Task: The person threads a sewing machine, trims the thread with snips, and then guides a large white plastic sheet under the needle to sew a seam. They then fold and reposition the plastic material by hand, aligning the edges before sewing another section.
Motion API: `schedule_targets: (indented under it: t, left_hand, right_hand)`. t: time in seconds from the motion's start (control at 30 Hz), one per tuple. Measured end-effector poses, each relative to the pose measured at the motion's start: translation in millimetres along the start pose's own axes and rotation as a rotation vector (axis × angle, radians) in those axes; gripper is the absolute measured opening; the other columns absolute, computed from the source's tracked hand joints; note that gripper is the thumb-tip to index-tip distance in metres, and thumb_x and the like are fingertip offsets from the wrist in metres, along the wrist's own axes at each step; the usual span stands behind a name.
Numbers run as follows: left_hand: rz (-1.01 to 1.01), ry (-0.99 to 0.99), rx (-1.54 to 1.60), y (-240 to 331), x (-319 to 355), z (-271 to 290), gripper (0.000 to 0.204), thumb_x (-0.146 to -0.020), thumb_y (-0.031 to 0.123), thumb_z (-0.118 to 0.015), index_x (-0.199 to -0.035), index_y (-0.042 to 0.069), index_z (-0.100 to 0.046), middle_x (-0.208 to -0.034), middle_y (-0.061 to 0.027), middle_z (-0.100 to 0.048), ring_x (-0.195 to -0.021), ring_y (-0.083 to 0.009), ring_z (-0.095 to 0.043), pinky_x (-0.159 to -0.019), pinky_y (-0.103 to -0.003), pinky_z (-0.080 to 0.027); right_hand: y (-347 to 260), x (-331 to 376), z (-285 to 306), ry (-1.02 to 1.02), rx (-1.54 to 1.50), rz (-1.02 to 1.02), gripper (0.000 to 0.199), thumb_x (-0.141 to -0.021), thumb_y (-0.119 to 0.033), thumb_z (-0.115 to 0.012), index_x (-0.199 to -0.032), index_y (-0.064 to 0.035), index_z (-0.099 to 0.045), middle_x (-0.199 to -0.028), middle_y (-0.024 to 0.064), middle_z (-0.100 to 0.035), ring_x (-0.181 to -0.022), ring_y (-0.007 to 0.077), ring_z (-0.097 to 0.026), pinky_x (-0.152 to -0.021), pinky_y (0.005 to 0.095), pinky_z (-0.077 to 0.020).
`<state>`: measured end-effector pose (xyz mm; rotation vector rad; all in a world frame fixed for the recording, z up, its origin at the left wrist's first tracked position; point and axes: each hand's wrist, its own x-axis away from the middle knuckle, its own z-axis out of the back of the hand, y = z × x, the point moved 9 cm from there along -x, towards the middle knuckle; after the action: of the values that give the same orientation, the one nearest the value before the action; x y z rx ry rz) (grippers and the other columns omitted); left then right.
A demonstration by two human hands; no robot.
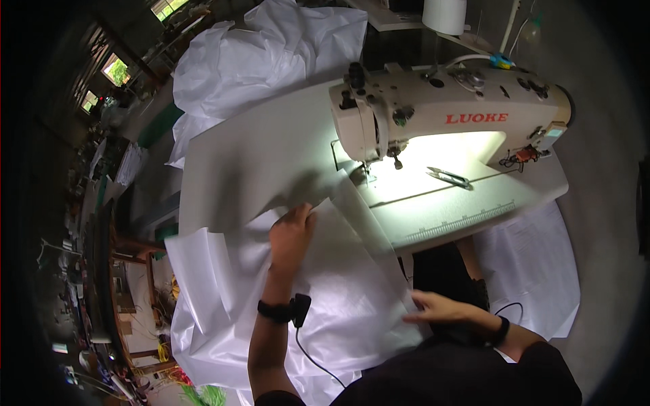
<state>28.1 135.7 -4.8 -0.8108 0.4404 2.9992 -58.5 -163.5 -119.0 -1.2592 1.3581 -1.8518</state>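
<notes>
A large, glossy white plastic-like sheet (345, 277) covers the near left of the sewing table and drapes toward me. One folded edge leads up to the needle area of a beige sewing machine (433, 101). My left hand (292, 233) is closed on the sheet's upper part, left of the needle. Lower down, my right hand (440, 308) is at the sheet's right edge, its fingers bent against the material; the fingertips are partly blurred. Thread snips (449, 178) lie on the lit machine bed, right of the needle.
Crumpled white sheeting (264, 54) is heaped at the table's far left. More white sheeting (531, 271) hangs below the right end. A white thread cone (444, 16) stands behind the machine. A cable runs from my left wristband (281, 310).
</notes>
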Motion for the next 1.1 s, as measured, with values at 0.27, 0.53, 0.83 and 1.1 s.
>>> schedule_targets:
  t: [0.27,0.53,0.83,1.1]
  left_hand:
    - [-0.187,-0.19,-0.086,46.5,-46.6,-19.9,0.011,-0.094,0.018,-0.058,-0.096,0.008,-0.054,-0.079,-0.0118,-0.064,-0.073,-0.0333,-0.065,-0.065,-0.046,-0.052]
    - [-0.113,-0.352,-0.111,46.8,-66.3,-65.8,0.018,-0.095,0.028,-0.057,-0.095,0.01,-0.055,-0.081,-0.0125,-0.065,-0.071,-0.0348,-0.065,-0.063,-0.047,-0.05]
    - [-0.067,-0.158,0.086,48.7,-65.1,-54.7,0.018,-0.089,0.024,-0.067,-0.091,0.009,-0.058,-0.084,-0.0102,-0.064,-0.074,-0.0322,-0.065,-0.063,-0.042,-0.051]
    - [-0.122,-0.117,0.19,73.8,-67.1,-52.9,0.015,-0.088,0.016,-0.068,-0.093,0.006,-0.058,-0.089,-0.0113,-0.062,-0.083,-0.0335,-0.063,-0.07,-0.041,-0.051]
  right_hand:
    - [-33.7,-64.8,12.2,0.308,-0.118,0.176,0.061,-0.09,-0.038,-0.072,-0.127,0.0062,-0.053,-0.116,0.0151,-0.065,-0.108,0.0209,-0.059,-0.096,0.0323,-0.0451]
    - [7.3,-51.1,23.2,0.387,-0.319,0.033,0.043,-0.094,-0.036,-0.067,-0.111,0.0035,-0.063,-0.091,0.0045,-0.066,-0.083,0.0092,-0.058,-0.075,0.0264,-0.0482]
    - [-22.9,-37.4,39.7,0.554,-0.187,0.211,0.03,-0.098,-0.023,-0.062,-0.114,0.0018,-0.061,-0.075,0.0055,-0.062,-0.064,0.0088,-0.052,-0.062,0.0263,-0.0467]
    - [-30.0,-13.2,38.3,0.497,-0.198,0.181,0.027,-0.099,-0.024,-0.061,-0.093,0.0021,-0.062,-0.065,0.0021,-0.058,-0.056,0.01,-0.053,-0.053,0.0273,-0.0441]
